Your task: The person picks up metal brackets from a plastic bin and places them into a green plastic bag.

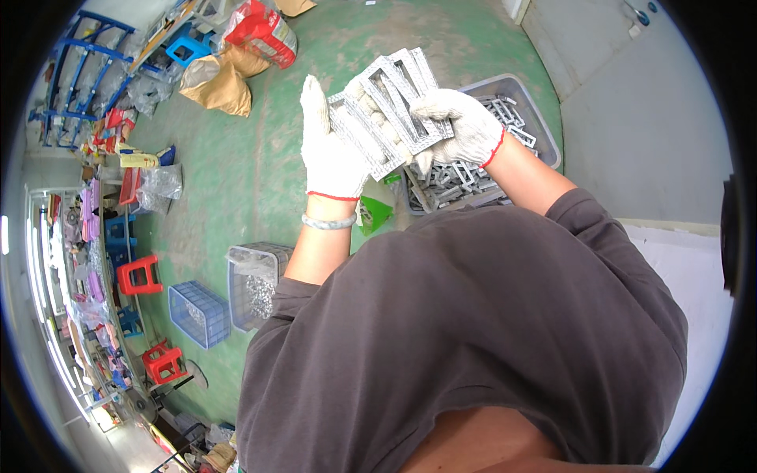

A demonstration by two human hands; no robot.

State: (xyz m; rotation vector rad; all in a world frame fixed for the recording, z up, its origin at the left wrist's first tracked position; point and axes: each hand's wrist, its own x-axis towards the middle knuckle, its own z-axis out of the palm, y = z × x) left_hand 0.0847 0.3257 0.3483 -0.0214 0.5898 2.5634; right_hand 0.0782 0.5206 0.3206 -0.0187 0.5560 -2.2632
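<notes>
Both hands wear white knit gloves with red cuff edges. Several silver rectangular metal frames (pixel 367 135), fanned and overlapping, are held up between them. Beneath the frames lies my left hand (pixel 331 158), its thumb sticking out to the side and its fingers partly showing through the openings. From the right, my right hand (pixel 467 126) is closed on the right ends of the frames. Below and behind it, a grey plastic bin (pixel 555 146) holds many similar metal pieces (pixel 465 180), partly hidden by my hand and arm.
Beside the bin lies a green item (pixel 377 214). At left on the green floor stand a grey crate (pixel 230 288) of small metal parts, a blue basket (pixel 211 327) and red stools (pixel 139 274). Farther off are a brown sack (pixel 225 88) and a red bag (pixel 266 35). Grey panels (pixel 639 118) rise at right.
</notes>
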